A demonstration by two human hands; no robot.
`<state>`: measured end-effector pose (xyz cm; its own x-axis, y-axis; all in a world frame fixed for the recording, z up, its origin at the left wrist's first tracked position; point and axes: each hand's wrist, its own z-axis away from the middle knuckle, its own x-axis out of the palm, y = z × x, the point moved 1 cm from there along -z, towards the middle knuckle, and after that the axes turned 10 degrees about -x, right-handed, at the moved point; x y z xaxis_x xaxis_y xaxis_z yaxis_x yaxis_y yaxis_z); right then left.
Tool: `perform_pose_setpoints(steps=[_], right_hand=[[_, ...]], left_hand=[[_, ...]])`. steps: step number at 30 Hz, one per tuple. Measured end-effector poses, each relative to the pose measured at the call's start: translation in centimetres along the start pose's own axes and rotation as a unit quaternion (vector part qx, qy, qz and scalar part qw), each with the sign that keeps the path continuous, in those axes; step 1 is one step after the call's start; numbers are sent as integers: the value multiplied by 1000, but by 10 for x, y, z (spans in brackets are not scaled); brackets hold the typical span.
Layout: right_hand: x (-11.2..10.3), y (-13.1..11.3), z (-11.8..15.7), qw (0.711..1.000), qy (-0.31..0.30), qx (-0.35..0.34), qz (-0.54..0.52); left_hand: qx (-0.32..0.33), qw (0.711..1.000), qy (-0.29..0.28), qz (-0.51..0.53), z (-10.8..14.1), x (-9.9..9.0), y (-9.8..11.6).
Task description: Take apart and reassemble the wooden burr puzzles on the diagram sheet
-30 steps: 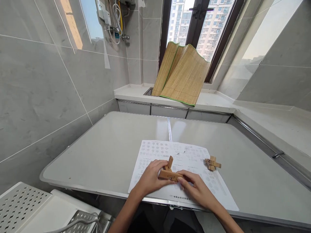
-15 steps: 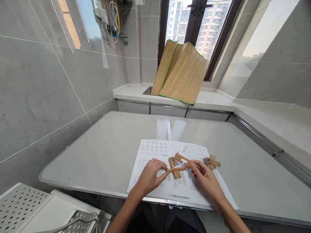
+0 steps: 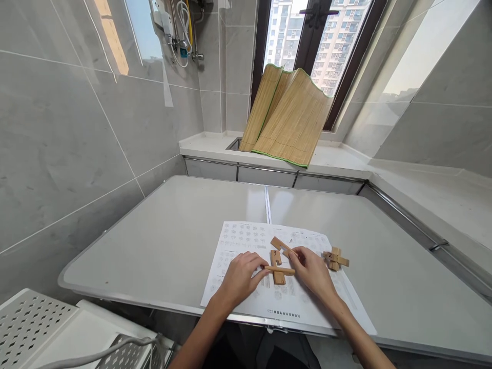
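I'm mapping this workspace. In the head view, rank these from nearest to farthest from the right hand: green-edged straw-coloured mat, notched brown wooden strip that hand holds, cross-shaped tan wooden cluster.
1. Notched brown wooden strip: held in the right hand.
2. Cross-shaped tan wooden cluster: to the hand's right.
3. Green-edged straw-coloured mat: far ahead, beyond the grey table.

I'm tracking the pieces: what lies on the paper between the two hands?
In the head view, a notched wooden block lies there, crossed by the stick the left hand holds.
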<state>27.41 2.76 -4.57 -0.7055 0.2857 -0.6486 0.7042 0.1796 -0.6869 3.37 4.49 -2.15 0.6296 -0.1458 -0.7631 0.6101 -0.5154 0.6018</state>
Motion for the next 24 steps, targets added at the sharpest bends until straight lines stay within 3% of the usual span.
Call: perform_pose_setpoints(steps=[4, 7, 11, 13, 15, 21, 24], right_hand=[[-9, -3, 0, 1000, 7, -16, 2], [-21, -17, 1, 998, -3, -6, -56], [-28, -45, 3, 960, -169, 23, -222], [-26, -54, 3, 938, -211, 37, -271], [-23, -57, 2, 929, -208, 51, -303], [-21, -48, -4, 922, -99, 82, -365], [-21, -43, -9, 915, -81, 83, -387]], left_hand=[[5, 999, 3, 42, 7, -12, 4], [19, 997, 13, 71, 14, -27, 8], [54, 994, 4, 94, 17, -38, 16], [66, 994, -14, 86, 16, -38, 19], [71, 994, -34, 70, 14, -37, 22], [80, 994, -64, 34, 11, -33, 32], [81, 994, -68, 35, 7, -34, 35]])
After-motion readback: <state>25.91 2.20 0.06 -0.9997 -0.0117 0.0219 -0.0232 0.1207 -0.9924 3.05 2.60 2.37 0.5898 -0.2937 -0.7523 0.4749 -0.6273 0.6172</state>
